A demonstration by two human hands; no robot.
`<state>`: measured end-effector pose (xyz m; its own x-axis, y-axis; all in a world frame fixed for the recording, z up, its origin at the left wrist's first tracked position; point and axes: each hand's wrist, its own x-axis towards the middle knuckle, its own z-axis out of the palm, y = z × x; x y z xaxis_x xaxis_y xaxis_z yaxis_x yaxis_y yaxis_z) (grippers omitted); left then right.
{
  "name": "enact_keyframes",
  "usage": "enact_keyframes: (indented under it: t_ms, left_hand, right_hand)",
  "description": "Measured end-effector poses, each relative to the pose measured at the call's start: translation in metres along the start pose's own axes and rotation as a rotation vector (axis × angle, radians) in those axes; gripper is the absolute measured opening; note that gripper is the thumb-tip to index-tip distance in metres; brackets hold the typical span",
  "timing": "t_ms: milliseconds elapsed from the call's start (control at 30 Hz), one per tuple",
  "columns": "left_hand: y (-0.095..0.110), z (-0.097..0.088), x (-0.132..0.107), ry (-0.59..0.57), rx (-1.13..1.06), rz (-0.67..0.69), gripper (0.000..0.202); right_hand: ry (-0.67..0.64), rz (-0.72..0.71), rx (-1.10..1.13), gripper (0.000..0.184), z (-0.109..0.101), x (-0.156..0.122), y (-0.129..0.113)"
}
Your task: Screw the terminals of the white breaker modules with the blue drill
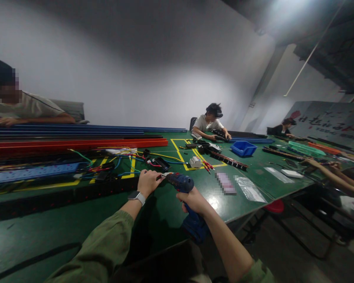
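My right hand is wrapped round the handle of a blue cordless drill, whose nose points left. At the tip of the drill, my left hand has its fingers closed in a pinch. What sits between those fingers is too small to make out. Below and left of that hand lies a long black power strip on the green table. Just beyond my hands are a black plastic part and loose coloured wires.
Red channels and blue channels lie along the far side. A white breaker block, a blue bin and a plastic bag stand to the right. Co-workers sit opposite and at the right; a red stool is below the edge.
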<state>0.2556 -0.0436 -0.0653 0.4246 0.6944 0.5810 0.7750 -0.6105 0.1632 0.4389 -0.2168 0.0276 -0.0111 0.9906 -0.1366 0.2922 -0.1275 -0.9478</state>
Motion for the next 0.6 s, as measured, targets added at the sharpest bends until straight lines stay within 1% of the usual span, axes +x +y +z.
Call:
enact_keyframes:
  t_ms: [133,300,467,600]
  left_hand:
    - [-0.0004,-0.0006,0.0000,0.003,0.005,0.007,0.039]
    - [0.0002,-0.0001,0.0004,0.008,0.014,0.006,0.038]
    - [0.0008,0.0000,0.0000,0.006,0.012,-0.001,0.039]
    - [0.0006,0.0010,0.0000,0.001,0.005,-0.012,0.038]
  right_hand:
    - [0.011,0.014,-0.011,0.012,0.0000,0.0007,0.0003]
    - [-0.003,0.008,-0.014,0.020,-0.0006,0.0020,0.0004]
    - [0.007,0.021,-0.009,0.016,-0.0002,0.0018,0.0004]
    - [-0.006,0.015,-0.002,0.020,0.0010,-0.0002,-0.0022]
